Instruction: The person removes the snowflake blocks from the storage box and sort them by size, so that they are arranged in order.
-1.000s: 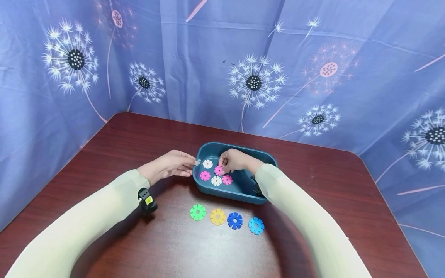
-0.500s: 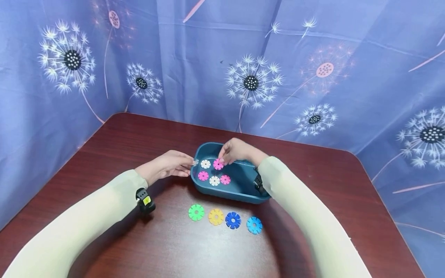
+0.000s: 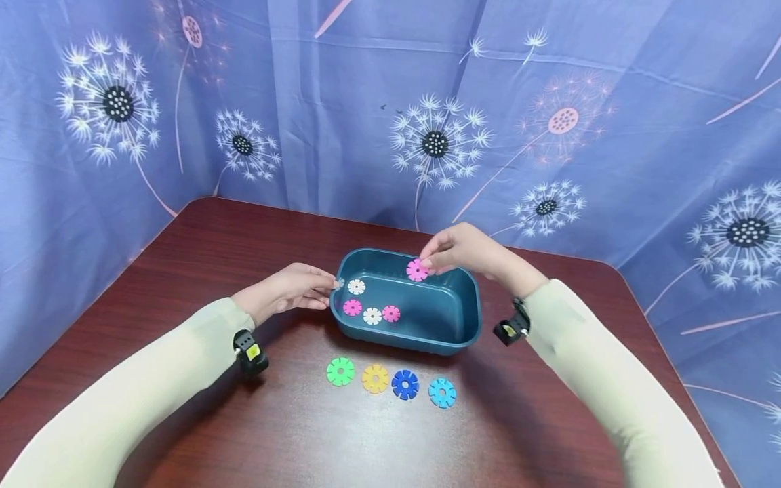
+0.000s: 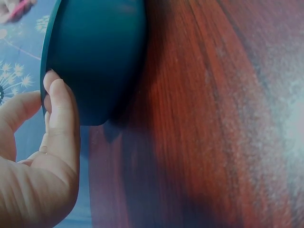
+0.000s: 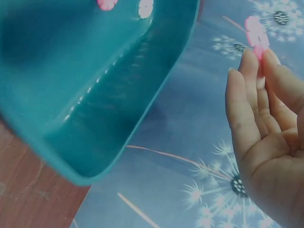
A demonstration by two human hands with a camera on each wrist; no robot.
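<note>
A dark teal plastic tub [image 3: 427,344] stands on the table. My left hand [image 3: 295,288] pinches its left rim, thumb on one side of the wall and fingers on the other, as the left wrist view shows. My right hand [image 3: 466,249] holds a pink notched plastic disc [image 3: 417,270] between thumb and fingertips, raised over the tub's far rim. The disc [image 5: 257,35] shows almost edge-on in the right wrist view. Inside the tub's left part lie a white disc [image 3: 356,287], a pink disc [image 3: 352,308], another white disc [image 3: 372,316] and another pink disc [image 3: 391,314].
In front of the tub lie a green disc [image 3: 340,371], a yellow disc [image 3: 375,379], a dark blue disc [image 3: 405,384] and a light blue disc [image 3: 442,392], roughly in a row. A blue dandelion-print curtain [image 3: 342,135] hangs behind the brown wooden table [image 3: 274,434].
My right hand has lifted the pink disc off the tub's floor and carried it up and to the right, toward the far rim. The left hand keeps its grip on the tub.
</note>
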